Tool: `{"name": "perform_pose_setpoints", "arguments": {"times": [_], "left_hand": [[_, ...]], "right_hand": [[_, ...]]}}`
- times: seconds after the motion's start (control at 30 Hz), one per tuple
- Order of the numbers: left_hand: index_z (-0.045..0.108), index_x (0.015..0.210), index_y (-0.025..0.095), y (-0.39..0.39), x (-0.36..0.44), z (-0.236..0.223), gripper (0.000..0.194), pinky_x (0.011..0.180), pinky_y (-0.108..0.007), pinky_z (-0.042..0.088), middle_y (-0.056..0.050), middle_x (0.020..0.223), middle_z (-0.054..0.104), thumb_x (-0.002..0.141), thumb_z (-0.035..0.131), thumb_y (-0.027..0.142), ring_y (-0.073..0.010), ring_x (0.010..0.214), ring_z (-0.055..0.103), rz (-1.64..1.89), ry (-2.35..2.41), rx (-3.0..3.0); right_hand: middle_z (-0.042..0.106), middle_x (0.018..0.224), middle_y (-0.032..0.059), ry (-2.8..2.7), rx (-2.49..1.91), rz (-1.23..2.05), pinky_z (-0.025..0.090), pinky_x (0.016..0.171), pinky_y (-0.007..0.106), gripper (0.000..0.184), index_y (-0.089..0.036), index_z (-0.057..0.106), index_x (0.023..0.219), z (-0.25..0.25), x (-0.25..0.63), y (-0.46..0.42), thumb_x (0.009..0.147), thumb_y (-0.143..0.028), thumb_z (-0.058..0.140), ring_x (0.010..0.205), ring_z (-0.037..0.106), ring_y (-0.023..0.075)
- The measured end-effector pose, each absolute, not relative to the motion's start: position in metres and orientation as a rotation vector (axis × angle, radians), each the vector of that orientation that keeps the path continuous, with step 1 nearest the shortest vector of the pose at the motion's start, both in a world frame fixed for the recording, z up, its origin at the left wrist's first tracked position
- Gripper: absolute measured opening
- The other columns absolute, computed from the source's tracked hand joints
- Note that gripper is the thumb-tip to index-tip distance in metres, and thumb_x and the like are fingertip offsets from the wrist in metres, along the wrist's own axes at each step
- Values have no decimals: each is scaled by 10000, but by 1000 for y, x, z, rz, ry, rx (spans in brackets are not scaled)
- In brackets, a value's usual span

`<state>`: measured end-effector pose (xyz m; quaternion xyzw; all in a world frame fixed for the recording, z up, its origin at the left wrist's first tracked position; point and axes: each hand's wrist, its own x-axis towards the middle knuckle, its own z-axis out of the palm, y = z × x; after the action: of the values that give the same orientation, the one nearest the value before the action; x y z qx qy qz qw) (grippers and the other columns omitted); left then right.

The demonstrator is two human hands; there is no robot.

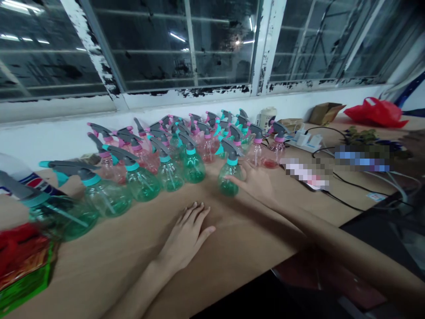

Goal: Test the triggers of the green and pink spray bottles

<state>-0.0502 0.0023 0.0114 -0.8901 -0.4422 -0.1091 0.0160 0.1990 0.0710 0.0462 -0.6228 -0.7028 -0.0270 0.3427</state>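
Observation:
My right hand [257, 180] is wrapped around the body of a green spray bottle [228, 179] with a turquoise collar and grey trigger head. The thumb lies across the front of the bottle, and the other fingers are mostly hidden behind it. Lying flat on the brown table [239, 248], my left hand [184, 237] has its fingers stretched out and holds nothing. Another green spray bottle [194, 166] stands beyond its fingertips. Just past my right hand is a pink spray bottle [275, 150].
Several more green and pink spray bottles crowd toward the wall. At left are a Pepsi bottle [36, 180] and a red-and-green packet [26, 266]. A phone [307, 174], power strip [305, 141], cables and red plastic bag [375, 113] occupy the right side.

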Motion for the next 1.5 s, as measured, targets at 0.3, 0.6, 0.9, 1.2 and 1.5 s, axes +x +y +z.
{"name": "perform_pose_setpoints", "arguments": {"times": [0.3,0.6,0.9,1.2,1.5], "left_hand": [[475,1329,164,6,-49,10,514,1079,-473,359,-120,1395,507,975,315,500,-255,1323,422,-381,-1381,-2757],[480,1282,216,8,-52,6,418,1062,-457,380,-90,1379,508,962,385,466,-243,1274,471,-583,-1452,-2697],[381,1373,157,24,-65,5,548,1084,-541,313,-172,1482,350,956,326,508,-320,1391,280,-725,-1627,-2353],[449,1384,137,35,-73,-16,603,1087,-556,273,-186,1483,369,933,359,526,-353,1389,283,-268,-1782,-2295],[450,1388,121,32,-68,-6,584,1110,-522,250,-188,1491,354,933,395,484,-338,1396,273,-150,-1825,-2293]], "right_hand": [[617,595,6,-1940,-1486,188,438,512,317,692,-188,556,1233,54,243,-4,748,-682,576,534,599,212],[680,1092,91,-1705,-1374,269,543,674,362,364,-246,640,1073,23,304,9,891,-513,473,902,664,246],[582,1329,122,-2025,-1405,185,433,1008,488,407,-220,582,1245,-19,301,63,898,-413,492,1216,548,286],[587,1305,176,-2166,-1336,118,395,1034,521,394,-162,570,1256,-43,295,79,898,-298,479,1219,534,296],[579,1303,211,-2155,-1355,101,423,994,547,433,-123,556,1278,-46,294,80,907,-319,449,1227,523,342]]}}
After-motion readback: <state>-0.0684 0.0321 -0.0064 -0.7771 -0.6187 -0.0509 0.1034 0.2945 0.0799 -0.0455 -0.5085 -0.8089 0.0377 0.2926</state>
